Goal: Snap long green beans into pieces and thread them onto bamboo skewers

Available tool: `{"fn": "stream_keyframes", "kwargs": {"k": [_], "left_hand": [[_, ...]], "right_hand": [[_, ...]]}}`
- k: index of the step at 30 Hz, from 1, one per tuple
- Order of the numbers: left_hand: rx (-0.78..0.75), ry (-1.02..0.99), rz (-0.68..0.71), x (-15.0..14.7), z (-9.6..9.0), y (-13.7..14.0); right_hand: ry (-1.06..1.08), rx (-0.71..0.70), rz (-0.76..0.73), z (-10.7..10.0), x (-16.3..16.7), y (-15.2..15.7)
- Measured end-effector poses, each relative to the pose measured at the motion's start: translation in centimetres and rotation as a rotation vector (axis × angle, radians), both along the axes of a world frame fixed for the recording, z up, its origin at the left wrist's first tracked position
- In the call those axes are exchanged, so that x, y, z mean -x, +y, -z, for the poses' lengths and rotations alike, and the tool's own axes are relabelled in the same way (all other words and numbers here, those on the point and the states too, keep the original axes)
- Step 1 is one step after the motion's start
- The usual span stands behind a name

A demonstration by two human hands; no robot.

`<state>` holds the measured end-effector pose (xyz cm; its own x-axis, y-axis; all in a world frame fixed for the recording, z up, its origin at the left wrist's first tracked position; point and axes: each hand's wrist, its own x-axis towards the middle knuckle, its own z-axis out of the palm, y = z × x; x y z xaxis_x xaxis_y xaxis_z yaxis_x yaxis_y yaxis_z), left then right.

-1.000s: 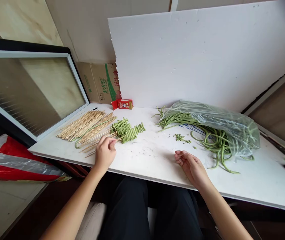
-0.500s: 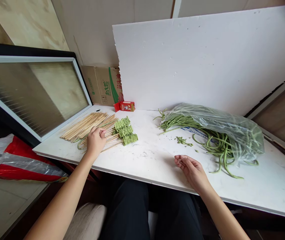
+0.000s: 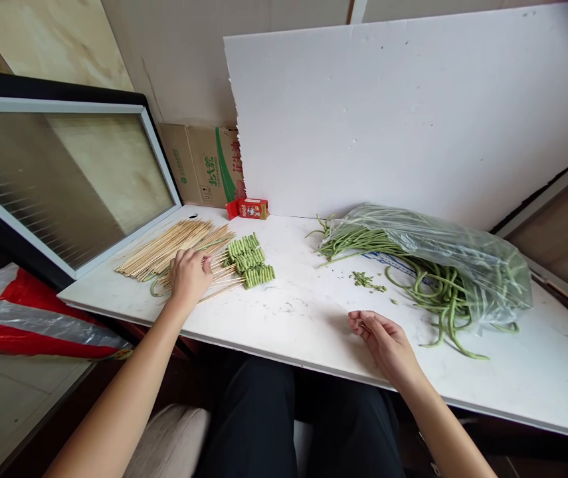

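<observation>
- Left hand [image 3: 190, 277]: fingers bent over thin wooden skewers [image 3: 258, 275]; whether they grip any, I cannot tell.
- Skewers: ridged green bean blocks, just right of that hand.
- Right hand [image 3: 382, 340]: loosely curled, narrow thumb gap, contents hidden.
- Beans [image 3: 448, 292]: long, looping from a crinkled clear bag [image 3: 500, 269].

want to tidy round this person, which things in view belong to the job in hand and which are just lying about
Seemingly part of the job:
threaded bean skewers, by the left hand
bare sticks
long beans
clear bag around many of them

Seemingly just lying about:
small red box
cardboard box at the back
small green bits
</observation>
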<state>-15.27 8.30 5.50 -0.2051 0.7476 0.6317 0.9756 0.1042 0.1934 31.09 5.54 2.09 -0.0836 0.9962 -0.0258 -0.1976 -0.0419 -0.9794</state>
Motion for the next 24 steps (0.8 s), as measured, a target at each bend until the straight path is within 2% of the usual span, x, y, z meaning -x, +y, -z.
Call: {"fn": "stream_keyframes", "kwargs": {"k": [8,12,14,18,20,24], "left_hand": [[0.004,0.020,0.002,-0.1,0.0,-0.6],[-0.035,0.055,0.022,-0.5,-0.6,-1.4],[-0.056,0.072,0.109,-0.8,-1.1,-2.1],[0.007,0.146,0.399,-1.7,-1.4,-3.6],[0.028,0.191,0.426,-2.0,-0.9,-4.1],[0.060,0.254,0.388,-2.3,0.3,-4.3]], "right_hand": [[-0.001,-0.012,-0.027,0.5,-0.3,0.0],[-0.012,-0.012,-0.038,0.5,-0.4,0.0],[-0.016,-0.016,-0.039,0.5,-0.4,0.1],[-0.035,-0.025,-0.046,0.8,-0.4,0.2],[-0.053,-0.035,-0.051,1.0,-0.4,0.2],[-0.116,-0.075,-0.072,1.2,-0.7,0.2]]}}
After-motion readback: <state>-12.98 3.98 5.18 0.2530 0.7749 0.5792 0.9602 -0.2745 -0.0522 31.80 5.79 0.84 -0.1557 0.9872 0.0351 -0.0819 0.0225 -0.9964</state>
